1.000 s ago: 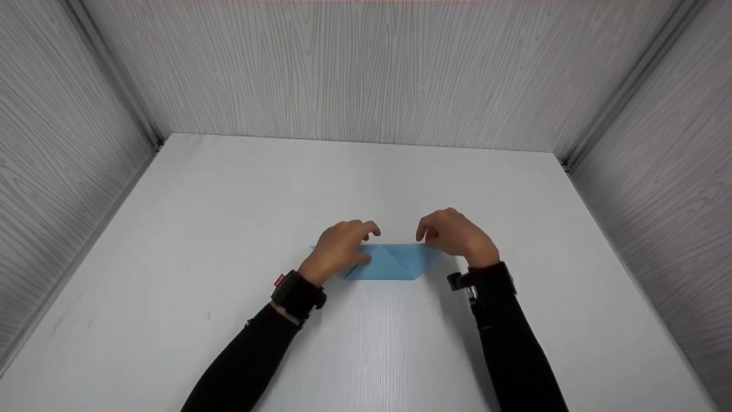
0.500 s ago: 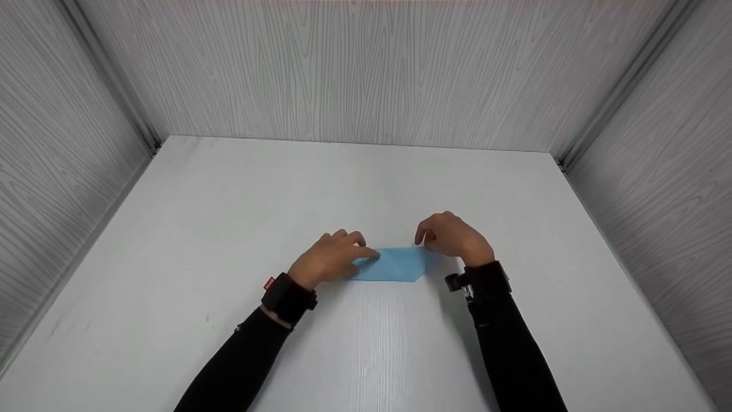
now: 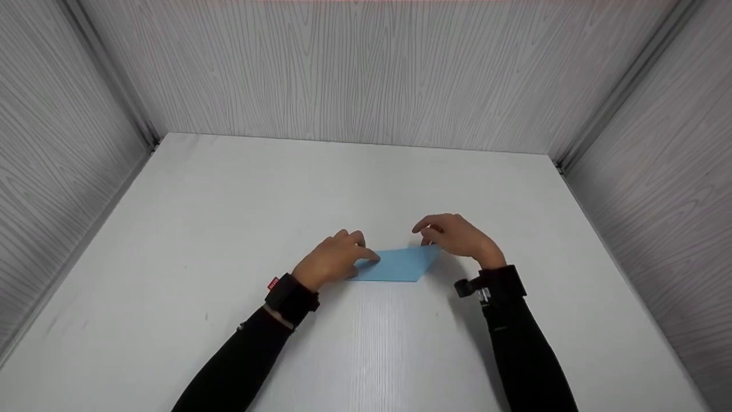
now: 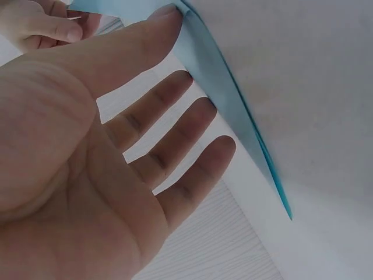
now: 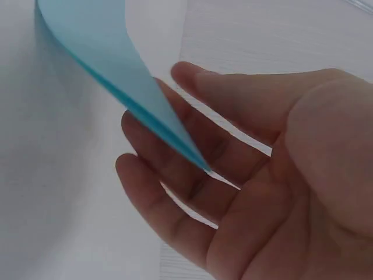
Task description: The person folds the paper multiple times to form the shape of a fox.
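A folded sheet of light blue paper (image 3: 400,266) lies as a narrow strip on the white table, its right end slanting to a point. My left hand (image 3: 329,260) presses on its left part with an extended index finger, thumb by the near edge. In the left wrist view the thumb tip touches the paper (image 4: 224,87), the other visible fingers stretched out below it. My right hand (image 3: 460,236) is at the far right corner. There the paper's pointed end (image 5: 140,99) lies across the loosely bent fingers in the right wrist view, the thumb apart from it.
The white table (image 3: 240,194) spreads around the paper. A pale wood-grain panel (image 3: 366,74) closes off the back, and similar panels (image 3: 51,143) stand at the left and right. Each wrist wears a black strap (image 3: 290,300) over a dark sleeve.
My left hand has shifted a little left and towards me, its index finger coming down on the paper. The fingers of my right hand have spread, and the paper's right end shows more fully.
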Available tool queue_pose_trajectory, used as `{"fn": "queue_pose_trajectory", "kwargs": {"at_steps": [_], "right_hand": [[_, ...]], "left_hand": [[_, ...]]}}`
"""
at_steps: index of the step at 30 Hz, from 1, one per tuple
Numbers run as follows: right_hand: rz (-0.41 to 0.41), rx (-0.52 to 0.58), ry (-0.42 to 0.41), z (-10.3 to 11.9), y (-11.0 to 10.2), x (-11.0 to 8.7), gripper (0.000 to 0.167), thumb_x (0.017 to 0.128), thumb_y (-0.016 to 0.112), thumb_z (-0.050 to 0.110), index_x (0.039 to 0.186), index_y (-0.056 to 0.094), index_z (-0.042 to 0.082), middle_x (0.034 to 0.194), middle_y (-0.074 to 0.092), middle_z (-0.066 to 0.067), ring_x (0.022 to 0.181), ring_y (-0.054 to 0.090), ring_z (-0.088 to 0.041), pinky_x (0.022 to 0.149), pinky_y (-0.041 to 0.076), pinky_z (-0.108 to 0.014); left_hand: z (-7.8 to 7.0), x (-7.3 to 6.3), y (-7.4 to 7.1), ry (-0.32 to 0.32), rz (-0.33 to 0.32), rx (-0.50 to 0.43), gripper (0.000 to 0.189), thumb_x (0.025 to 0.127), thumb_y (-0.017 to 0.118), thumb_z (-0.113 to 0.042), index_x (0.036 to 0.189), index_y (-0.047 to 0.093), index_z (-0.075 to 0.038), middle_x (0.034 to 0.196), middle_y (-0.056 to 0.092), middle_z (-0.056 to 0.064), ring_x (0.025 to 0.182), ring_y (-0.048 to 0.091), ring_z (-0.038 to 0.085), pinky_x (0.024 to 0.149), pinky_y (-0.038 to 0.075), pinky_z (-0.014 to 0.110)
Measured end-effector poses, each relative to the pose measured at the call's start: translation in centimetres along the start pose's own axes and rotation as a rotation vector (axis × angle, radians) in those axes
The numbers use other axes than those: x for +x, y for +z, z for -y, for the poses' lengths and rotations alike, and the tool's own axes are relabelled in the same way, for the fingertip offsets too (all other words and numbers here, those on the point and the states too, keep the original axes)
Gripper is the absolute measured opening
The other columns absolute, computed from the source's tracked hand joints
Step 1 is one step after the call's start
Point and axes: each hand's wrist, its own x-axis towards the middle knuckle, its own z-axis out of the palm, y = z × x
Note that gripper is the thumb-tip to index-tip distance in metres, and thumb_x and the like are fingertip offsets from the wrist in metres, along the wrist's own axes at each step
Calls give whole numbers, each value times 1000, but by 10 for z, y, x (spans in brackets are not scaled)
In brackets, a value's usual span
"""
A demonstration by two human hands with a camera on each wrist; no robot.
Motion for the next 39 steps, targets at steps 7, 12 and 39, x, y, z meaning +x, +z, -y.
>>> {"fn": "queue_pose_trajectory", "kwargs": {"at_steps": [7, 12, 39], "right_hand": [[30, 428, 72, -10, 6, -8, 42, 116, 42, 25, 152, 55, 7, 123, 71, -19, 116, 70, -31, 97, 58, -48], [6, 355, 102, -10, 16, -9, 45, 106, 42, 2, 147, 60, 7, 130, 68, -19, 119, 67, -30, 95, 60, -45], [129, -171, -323, 28, 44, -12, 34, 101, 67, -2, 134, 72, 2, 135, 70, -15, 112, 72, -29, 94, 60, -40]], "left_hand": [[-1, -1, 1, 19, -19, 9, 53, 90, 77, 10, 134, 76, -20, 115, 64, 15, 100, 54, 30, 83, 53, 37], [-2, -1, 1, 30, -13, -7, 56, 91, 73, 13, 137, 74, -19, 114, 63, 15, 98, 56, 31, 82, 54, 36], [-3, 7, 9, 63, -8, -77, 32, 98, 68, 8, 124, 77, -7, 102, 64, 14, 85, 53, 17, 78, 51, 30]]}}
